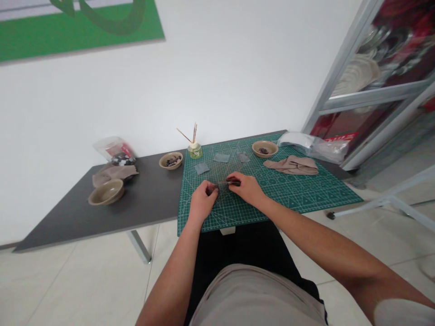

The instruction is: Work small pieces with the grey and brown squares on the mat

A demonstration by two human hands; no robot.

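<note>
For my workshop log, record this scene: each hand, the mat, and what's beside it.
left hand: curled, fingertips at a small dark piece
right hand: gripping a dark item, too small to identify
surface: green cutting mat
on mat: translucent squares, tan bowl, beige cloth
beside mat: glass jar with sticks, tan bowl with dark chips

The left hand and right hand sit close together, both curled downward.
</note>
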